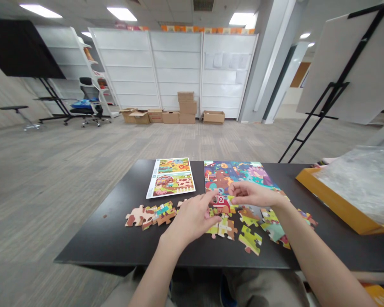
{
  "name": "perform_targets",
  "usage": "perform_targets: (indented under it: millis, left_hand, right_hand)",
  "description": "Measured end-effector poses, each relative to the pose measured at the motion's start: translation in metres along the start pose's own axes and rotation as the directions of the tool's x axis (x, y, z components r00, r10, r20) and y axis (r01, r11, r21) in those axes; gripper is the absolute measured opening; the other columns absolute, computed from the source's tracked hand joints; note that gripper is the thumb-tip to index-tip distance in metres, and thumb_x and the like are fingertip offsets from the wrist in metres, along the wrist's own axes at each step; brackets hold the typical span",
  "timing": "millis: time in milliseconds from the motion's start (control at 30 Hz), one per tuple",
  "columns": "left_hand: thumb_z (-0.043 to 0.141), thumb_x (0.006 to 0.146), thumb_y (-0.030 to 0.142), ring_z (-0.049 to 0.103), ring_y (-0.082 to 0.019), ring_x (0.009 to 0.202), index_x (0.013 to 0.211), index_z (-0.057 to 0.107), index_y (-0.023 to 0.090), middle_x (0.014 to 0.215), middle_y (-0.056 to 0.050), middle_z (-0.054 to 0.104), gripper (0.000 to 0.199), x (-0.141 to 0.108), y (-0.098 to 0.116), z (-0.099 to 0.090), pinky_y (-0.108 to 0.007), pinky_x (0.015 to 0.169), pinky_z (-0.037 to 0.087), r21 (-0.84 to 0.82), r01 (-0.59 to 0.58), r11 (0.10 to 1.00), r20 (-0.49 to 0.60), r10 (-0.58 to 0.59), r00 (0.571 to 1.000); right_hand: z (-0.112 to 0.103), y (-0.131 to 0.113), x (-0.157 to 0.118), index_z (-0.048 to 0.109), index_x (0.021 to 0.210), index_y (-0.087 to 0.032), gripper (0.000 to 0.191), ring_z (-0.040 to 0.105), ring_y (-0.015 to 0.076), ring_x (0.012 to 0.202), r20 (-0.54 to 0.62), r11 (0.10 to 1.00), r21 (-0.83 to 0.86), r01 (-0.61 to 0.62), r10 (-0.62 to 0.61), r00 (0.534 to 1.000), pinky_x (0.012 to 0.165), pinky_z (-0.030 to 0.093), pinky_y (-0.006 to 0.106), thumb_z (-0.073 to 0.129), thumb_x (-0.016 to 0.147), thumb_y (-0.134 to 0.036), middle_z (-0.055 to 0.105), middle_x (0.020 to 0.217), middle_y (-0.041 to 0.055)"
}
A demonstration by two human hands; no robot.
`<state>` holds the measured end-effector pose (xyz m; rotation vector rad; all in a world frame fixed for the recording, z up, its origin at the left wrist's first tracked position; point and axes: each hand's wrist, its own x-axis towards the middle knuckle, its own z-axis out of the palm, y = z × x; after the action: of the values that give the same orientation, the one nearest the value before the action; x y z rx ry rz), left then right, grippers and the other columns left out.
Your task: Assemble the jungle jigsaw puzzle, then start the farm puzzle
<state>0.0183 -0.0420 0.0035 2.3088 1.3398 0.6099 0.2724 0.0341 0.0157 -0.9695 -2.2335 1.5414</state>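
My left hand (pixel 195 217) reaches over the black table with its thumb and fingers apart, close to the left side of a red barn puzzle piece (pixel 223 200). My right hand (pixel 251 194) has its fingers curled, thumb and forefinger pinching the green right edge of that puzzle area. Just below lie loose cow-and-fence pieces (pixel 227 226) and a green puzzle piece (pixel 250 239). More pieces (pixel 275 228) spread under my right forearm. Brown-spotted pieces (pixel 139 216) lie left of my left hand. Part of the pieces is hidden by my hands.
A reference sheet (pixel 173 177) with two farm and animal pictures lies at the back left of the table (pixel 115 238). Behind my hands is a colourful printed board (pixel 237 170). A yellow box (pixel 336 204) holding clear plastic wrap stands at the right.
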Motion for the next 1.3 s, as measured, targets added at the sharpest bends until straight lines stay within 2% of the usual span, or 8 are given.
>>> perform_targets:
  millis: [200, 333, 533, 833, 1100, 1300]
  left_hand:
    - [0.07, 0.088, 0.036, 0.07, -0.024, 0.102, 0.139, 0.056, 0.027, 0.122, -0.006, 0.072, 0.054, 0.005, 0.0, 0.004, -0.033, 0.085, 0.054, 0.079, -0.012, 0.997, -0.031, 0.014, 0.999]
    - [0.068, 0.09, 0.034, 0.07, -0.024, 0.098, 0.139, 0.056, 0.025, 0.114, -0.006, 0.074, 0.051, 0.008, 0.0, 0.002, -0.032, 0.082, 0.053, 0.125, 0.001, 0.992, -0.035, 0.003, 0.999]
    - [0.064, 0.093, 0.03, 0.07, -0.024, 0.099, 0.137, 0.057, 0.024, 0.109, -0.005, 0.074, 0.045, 0.011, -0.002, -0.004, -0.032, 0.083, 0.052, 0.148, 0.063, 0.987, -0.044, -0.058, 0.997]
    - [0.063, 0.093, 0.031, 0.071, -0.023, 0.1, 0.147, 0.046, 0.024, 0.111, -0.006, 0.074, 0.058, 0.011, -0.005, -0.004, -0.031, 0.085, 0.051, 0.154, 0.123, 0.98, -0.071, -0.113, 0.991]
    - [0.063, 0.093, 0.029, 0.071, -0.024, 0.101, 0.136, 0.057, 0.023, 0.116, -0.005, 0.074, 0.044, 0.011, -0.004, -0.003, -0.033, 0.087, 0.052, 0.195, 0.11, 0.975, -0.081, -0.095, 0.992]
    - [0.065, 0.092, 0.029, 0.071, -0.024, 0.104, 0.136, 0.056, 0.023, 0.118, -0.005, 0.074, 0.045, 0.01, -0.008, -0.002, -0.033, 0.087, 0.052, 0.229, 0.105, 0.968, -0.089, -0.087, 0.992]
  right_hand:
    - [0.002, 0.004, 0.004, 0.053, 0.092, -0.018, 0.042, 0.047, 0.0088, 0.062, 0.002, 1.0, 0.013, 0.004, -0.004, 1.0, 0.058, 0.035, 0.022, 0.069, 0.086, -0.056, 0.053, 0.073, -0.0051]
    - [0.002, 0.004, 0.005, 0.056, 0.094, -0.017, 0.038, 0.051, 0.0101, 0.066, -0.066, 0.999, -0.006, 0.032, -0.032, 0.997, 0.062, 0.04, 0.023, 0.068, 0.088, -0.053, 0.057, 0.075, -0.0031]
    - [0.002, 0.0, 0.006, 0.059, 0.104, -0.017, 0.039, 0.05, 0.0104, 0.063, -0.166, 0.998, -0.031, 0.059, -0.064, 0.984, 0.059, 0.037, 0.023, 0.066, 0.09, -0.052, 0.059, 0.074, -0.0031]
    - [0.007, 0.003, 0.01, 0.061, 0.101, -0.018, 0.032, 0.056, 0.0115, 0.068, -0.236, 0.997, 0.019, 0.081, -0.074, 0.969, 0.063, 0.042, 0.025, 0.07, 0.088, -0.046, 0.06, 0.076, -0.0025]
    - [0.01, 0.003, 0.014, 0.062, 0.099, -0.019, 0.03, 0.061, 0.0138, 0.074, -0.236, 0.997, -0.006, 0.075, -0.074, 0.969, 0.07, 0.048, 0.028, 0.071, 0.087, -0.045, 0.063, 0.082, 0.0003]
    - [0.01, 0.008, 0.016, 0.063, 0.103, -0.018, 0.035, 0.062, 0.0152, 0.077, -0.239, 0.997, -0.048, 0.064, -0.074, 0.968, 0.072, 0.052, 0.031, 0.076, 0.082, -0.043, 0.066, 0.088, 0.0026]
